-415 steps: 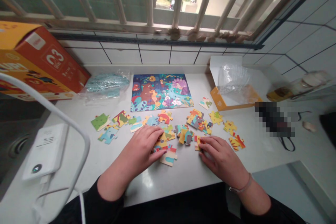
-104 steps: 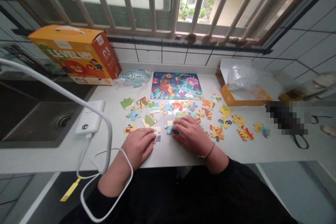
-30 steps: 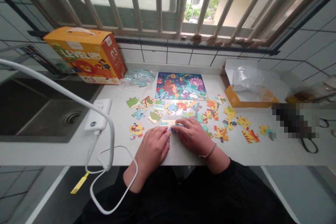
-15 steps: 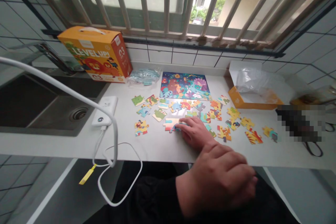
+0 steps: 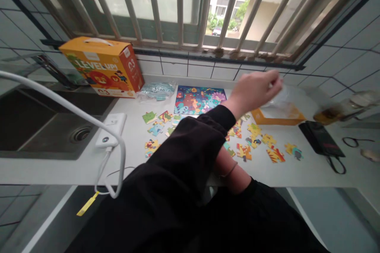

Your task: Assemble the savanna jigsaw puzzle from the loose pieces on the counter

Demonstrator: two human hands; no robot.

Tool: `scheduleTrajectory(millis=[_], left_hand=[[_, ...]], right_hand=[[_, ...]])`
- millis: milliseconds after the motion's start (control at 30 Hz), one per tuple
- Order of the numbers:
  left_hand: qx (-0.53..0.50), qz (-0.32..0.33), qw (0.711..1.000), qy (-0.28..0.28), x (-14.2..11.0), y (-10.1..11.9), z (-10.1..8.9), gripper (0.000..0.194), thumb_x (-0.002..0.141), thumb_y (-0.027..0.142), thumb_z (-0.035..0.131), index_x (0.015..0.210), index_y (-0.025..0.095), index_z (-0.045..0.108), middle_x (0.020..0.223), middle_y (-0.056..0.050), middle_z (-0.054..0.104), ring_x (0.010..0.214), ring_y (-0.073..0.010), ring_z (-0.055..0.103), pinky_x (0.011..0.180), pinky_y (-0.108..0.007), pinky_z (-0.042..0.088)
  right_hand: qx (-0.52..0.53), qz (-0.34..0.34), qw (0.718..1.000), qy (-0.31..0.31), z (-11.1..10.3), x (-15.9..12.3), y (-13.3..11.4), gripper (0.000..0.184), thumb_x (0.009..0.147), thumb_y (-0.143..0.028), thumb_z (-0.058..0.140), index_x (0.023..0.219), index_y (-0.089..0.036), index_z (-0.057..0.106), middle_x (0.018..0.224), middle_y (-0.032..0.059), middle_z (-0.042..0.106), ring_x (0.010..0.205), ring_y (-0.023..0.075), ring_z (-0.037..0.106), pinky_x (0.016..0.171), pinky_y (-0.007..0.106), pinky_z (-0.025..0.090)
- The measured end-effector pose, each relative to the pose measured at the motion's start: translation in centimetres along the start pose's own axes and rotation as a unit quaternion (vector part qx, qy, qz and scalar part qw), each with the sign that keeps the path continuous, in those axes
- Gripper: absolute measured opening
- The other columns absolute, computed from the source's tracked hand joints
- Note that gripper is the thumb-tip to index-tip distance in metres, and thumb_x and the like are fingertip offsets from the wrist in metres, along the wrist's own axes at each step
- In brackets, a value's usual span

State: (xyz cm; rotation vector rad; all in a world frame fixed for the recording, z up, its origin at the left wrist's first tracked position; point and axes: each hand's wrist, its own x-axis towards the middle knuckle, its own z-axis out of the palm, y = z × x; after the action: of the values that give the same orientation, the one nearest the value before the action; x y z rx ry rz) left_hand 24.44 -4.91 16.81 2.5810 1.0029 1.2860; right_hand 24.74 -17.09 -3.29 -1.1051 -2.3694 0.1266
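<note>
My left arm in a black sleeve crosses the view, and my left hand [image 5: 255, 89] is raised over the counter's far right, beside the clear plastic bag [image 5: 283, 101] in the shallow orange tray [image 5: 279, 118]. Its fingers look bent but are smeared by motion. My right hand is hidden behind the left sleeve; only its wrist with a thin bracelet [image 5: 227, 172] shows. Loose colourful puzzle pieces [image 5: 251, 152] lie scattered on the white counter [image 5: 297, 172]. A finished puzzle picture [image 5: 198, 101] lies behind them.
An orange puzzle box [image 5: 101, 65] stands at the back left, with a clear bag of pieces [image 5: 156, 90] beside it. A white charger block [image 5: 109, 134] with a cable lies near the sink [image 5: 35, 126]. A black flat case [image 5: 320, 138] rests at the right.
My left hand left the pieces near the counter's front, rose and swung across to the right, up by the orange tray. My right hand stayed on the pieces and is now covered by the sleeve.
</note>
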Motion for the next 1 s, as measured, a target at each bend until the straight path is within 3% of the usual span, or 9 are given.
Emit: scheduleTrajectory(millis=[33,133,200,267,400,567,833,1000], left_hand=[[-0.002,-0.020,1.000,0.016,0.1,-2.8,-1.0,0.028,0.114,0.025,0.057,0.088,0.020,0.066,0.087,-0.003,0.079,0.087,-0.0162,0.076,0.080,-0.036,0.048],[-0.088,-0.098,0.978,0.161,-1.0,-9.7,-4.6,0.029,0.113,0.021,0.062,0.084,0.021,0.062,0.074,0.001,0.071,0.073,-0.0140,0.069,0.073,-0.031,0.048],[-0.135,-0.136,0.954,0.231,-2.8,-12.7,-7.2,0.030,0.114,0.022,0.058,0.085,0.022,0.063,0.068,0.004,0.065,0.067,-0.0129,0.065,0.071,-0.029,0.048],[-0.155,-0.164,0.939,0.260,-5.2,-14.4,-9.6,0.032,0.114,0.026,0.056,0.083,0.024,0.064,0.064,0.004,0.061,0.062,-0.0127,0.061,0.067,-0.029,0.048],[-0.155,-0.183,0.942,0.235,-10.1,-15.2,-13.4,0.031,0.111,0.035,0.060,0.082,0.025,0.066,0.063,0.003,0.061,0.058,-0.0133,0.058,0.062,-0.029,0.048],[-0.137,-0.205,0.955,0.165,-14.4,-15.6,-16.0,0.029,0.106,0.039,0.064,0.083,0.024,0.071,0.066,0.002,0.066,0.059,-0.0134,0.059,0.061,-0.028,0.049],[-0.046,-0.250,0.961,0.107,-20.4,-17.8,-16.0,0.028,0.103,0.041,0.062,0.086,0.022,0.073,0.072,0.001,0.073,0.068,-0.0159,0.067,0.072,-0.029,0.052],[-0.017,-0.248,0.967,0.048,-22.3,-17.2,-15.2,0.030,0.103,0.043,0.061,0.086,0.022,0.074,0.076,0.000,0.075,0.074,-0.0187,0.069,0.076,-0.030,0.052]], right_hand=[[-0.007,-0.012,1.000,-0.001,-0.2,0.0,-0.2,0.018,0.103,-0.022,0.070,0.118,-0.024,0.080,0.128,0.0116,0.076,0.124,0.0317,0.064,0.113,0.052,0.052],[-0.015,-0.020,0.999,-0.026,-1.0,0.0,-0.6,0.031,0.102,-0.018,0.068,0.130,-0.028,0.078,0.136,0.0104,0.074,0.123,0.0311,0.062,0.111,0.054,0.051],[-0.007,-0.015,0.999,-0.037,-1.3,0.1,-0.6,0.038,0.102,-0.017,0.068,0.137,-0.031,0.075,0.140,0.0089,0.074,0.124,0.0310,0.062,0.112,0.055,0.050],[-0.001,-0.014,0.999,-0.045,-1.5,0.1,-0.6,0.039,0.102,-0.017,0.068,0.138,-0.030,0.075,0.141,0.0089,0.074,0.126,0.0313,0.061,0.112,0.055,0.048],[0.003,-0.011,0.999,-0.051,-1.5,0.2,-0.5,0.038,0.102,-0.018,0.068,0.138,-0.030,0.074,0.143,0.0088,0.073,0.129,0.0321,0.060,0.113,0.055,0.046],[0.007,-0.005,0.999,-0.044,-1.5,0.2,-0.6,0.038,0.102,-0.016,0.068,0.136,-0.031,0.075,0.142,0.0076,0.074,0.127,0.0308,0.061,0.112,0.053,0.046],[0.000,-0.017,0.999,-0.044,-2.0,0.3,-0.9,0.038,0.103,-0.015,0.066,0.137,-0.032,0.073,0.143,0.0076,0.074,0.128,0.0310,0.062,0.112,0.054,0.047],[-0.006,-0.013,0.999,-0.046,-1.9,0.1,-0.7,0.039,0.104,-0.016,0.065,0.139,-0.032,0.073,0.145,0.0092,0.073,0.129,0.0315,0.064,0.114,0.056,0.048]])
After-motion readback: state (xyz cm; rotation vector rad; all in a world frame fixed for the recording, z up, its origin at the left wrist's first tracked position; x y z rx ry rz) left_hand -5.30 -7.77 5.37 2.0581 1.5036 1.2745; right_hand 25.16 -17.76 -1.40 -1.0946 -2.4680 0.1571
